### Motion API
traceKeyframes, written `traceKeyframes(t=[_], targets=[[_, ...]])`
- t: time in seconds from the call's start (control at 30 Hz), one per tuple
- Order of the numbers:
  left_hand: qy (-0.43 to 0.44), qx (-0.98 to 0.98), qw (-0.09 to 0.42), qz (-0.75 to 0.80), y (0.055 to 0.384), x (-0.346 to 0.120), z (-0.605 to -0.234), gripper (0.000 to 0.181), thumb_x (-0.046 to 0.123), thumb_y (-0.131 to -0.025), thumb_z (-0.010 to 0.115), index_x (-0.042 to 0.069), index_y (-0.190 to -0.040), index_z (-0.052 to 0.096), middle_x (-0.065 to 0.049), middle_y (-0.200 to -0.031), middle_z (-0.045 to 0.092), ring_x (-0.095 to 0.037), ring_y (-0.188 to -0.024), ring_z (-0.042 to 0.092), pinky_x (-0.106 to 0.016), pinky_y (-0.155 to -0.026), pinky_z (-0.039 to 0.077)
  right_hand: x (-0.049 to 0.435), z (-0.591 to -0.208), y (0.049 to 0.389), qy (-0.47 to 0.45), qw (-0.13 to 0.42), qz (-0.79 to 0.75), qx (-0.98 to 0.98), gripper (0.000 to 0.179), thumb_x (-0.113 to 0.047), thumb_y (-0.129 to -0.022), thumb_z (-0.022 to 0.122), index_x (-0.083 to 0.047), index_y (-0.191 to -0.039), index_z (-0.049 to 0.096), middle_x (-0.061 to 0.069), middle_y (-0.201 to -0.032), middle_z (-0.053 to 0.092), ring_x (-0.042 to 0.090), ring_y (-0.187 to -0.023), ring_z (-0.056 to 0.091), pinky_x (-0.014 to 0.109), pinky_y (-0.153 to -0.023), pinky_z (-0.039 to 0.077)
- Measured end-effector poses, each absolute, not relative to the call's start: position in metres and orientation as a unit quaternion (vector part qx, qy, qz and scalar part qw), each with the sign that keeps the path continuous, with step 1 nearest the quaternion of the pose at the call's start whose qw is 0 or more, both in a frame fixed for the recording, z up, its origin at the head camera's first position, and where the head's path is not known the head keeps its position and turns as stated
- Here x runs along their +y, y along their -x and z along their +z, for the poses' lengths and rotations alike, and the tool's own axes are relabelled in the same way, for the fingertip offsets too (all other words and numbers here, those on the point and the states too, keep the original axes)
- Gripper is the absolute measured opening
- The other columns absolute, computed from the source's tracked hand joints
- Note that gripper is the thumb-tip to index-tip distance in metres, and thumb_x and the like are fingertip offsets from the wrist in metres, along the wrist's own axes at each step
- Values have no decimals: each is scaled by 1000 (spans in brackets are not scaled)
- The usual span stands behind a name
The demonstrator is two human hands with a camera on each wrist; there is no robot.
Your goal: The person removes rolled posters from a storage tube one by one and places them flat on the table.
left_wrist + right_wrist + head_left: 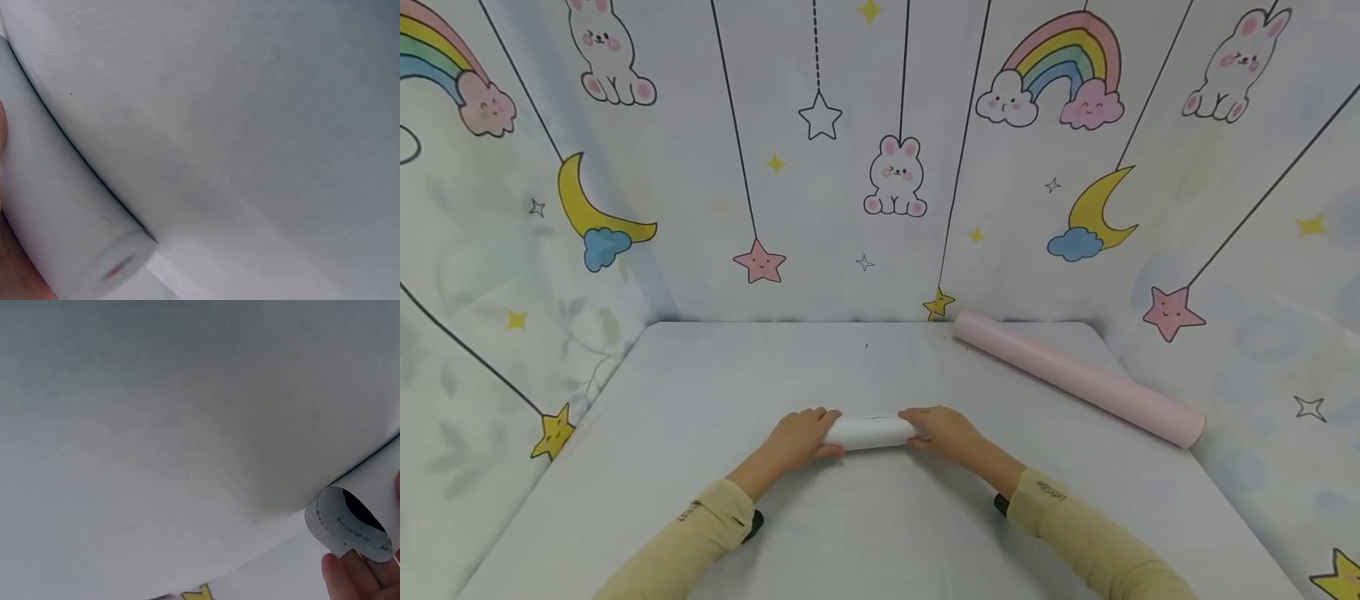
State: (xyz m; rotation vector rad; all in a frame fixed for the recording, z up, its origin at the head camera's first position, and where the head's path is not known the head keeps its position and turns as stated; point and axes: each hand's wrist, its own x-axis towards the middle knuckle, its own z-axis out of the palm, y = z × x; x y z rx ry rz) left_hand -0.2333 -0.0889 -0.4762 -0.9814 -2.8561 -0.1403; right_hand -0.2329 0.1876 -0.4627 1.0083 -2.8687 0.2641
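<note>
I see the left hand [803, 437] and right hand [946, 433] gripping the white roll [872, 432] near its ends. That probably stops it uncurling.

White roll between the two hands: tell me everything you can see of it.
The white roll is a smooth, hollow tube of what looks like paper. Its open right end, in the right wrist view, shows small dark marks inside. It lies crosswise, nearly level, over the white table; whether it rests on the surface is unclear. The left hand grips its left end, the right hand its right.
</note>
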Motion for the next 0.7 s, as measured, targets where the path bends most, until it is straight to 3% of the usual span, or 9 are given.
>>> traceKeyframes(t=[0.3,0.7], targets=[[317,-946,45,-51,229,-98,-472,57,43,-90,52,0,-127,48,-16,-111,57,-31,-99,57,-41,-78,47,208,-456,235,-327,36,82,-941,44,-23,-79,72,-5,-118,60,11,-115,62,26,-102,60,41,-83,47],[287,-956,-35,-47,216,-92,-469,51,30,-96,41,-2,-135,38,-19,-122,50,-33,-111,50,-42,-86,44,209,-459,237,-322,53,47,-944,45,-23,-79,71,-6,-119,60,14,-119,59,29,-108,56,43,-84,47]])
